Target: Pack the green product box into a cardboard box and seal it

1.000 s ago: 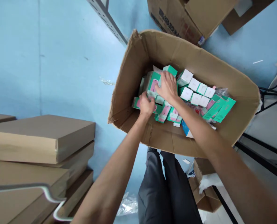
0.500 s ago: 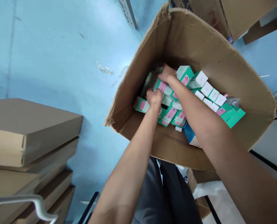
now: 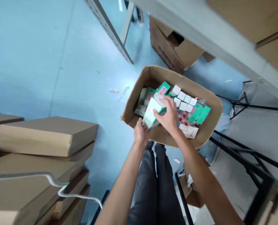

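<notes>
An open cardboard carton (image 3: 206,123) stands on the blue floor, filled with several small green, white and pink product boxes (image 3: 187,104). Above its near left corner I hold a bunch of these green-and-white boxes (image 3: 153,112) between both hands. My right hand (image 3: 168,117) is closed over the bunch from the top and right. My left hand (image 3: 141,132) is closed under its lower left end. Both forearms reach forward from below, above my dark trousers.
Flat brown cartons (image 3: 45,137) are stacked at the left, with a white wire (image 3: 59,187) across them. A second open carton (image 3: 174,47) lies beyond the first one. Grey shelf beams (image 3: 200,28) cross the top right; black metal frames (image 3: 244,156) stand at the right.
Both hands were down among the boxes in the carton. Now they have come up and toward me with a bunch of boxes. The view has pulled back and the carton looks smaller.
</notes>
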A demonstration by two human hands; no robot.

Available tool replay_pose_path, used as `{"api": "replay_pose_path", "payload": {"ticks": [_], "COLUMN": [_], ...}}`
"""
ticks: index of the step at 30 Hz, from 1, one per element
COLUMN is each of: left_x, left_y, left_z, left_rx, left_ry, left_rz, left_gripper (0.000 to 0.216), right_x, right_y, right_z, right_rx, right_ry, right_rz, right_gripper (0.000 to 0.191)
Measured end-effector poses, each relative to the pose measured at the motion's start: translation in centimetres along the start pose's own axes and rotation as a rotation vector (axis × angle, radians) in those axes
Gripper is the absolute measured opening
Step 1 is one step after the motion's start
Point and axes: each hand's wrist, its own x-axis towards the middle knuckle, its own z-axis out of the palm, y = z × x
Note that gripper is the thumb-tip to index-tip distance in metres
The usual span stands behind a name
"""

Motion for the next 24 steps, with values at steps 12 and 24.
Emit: {"api": "replay_pose_path", "payload": {"ticks": [12, 24], "left_x": [-31.2, -53.9], "left_y": [2.9, -5.4], "left_z": [-3.0, -6.7], "left_rx": [0.372, 0.995], "left_ry": [-0.314, -1.029], "left_rz": [0.021, -0.095], "left_gripper": [0.024, 0.058], "right_x": [-23.7, -49.0], "right_y": [-19.6, -35.5], "right_z": [-25.6, -35.4], "right_rx": [0.062, -0.203], "right_ry": [0.403, 1.076], "right_rz": [0.211, 0.479], "right_gripper": [0.039, 0.075]}}
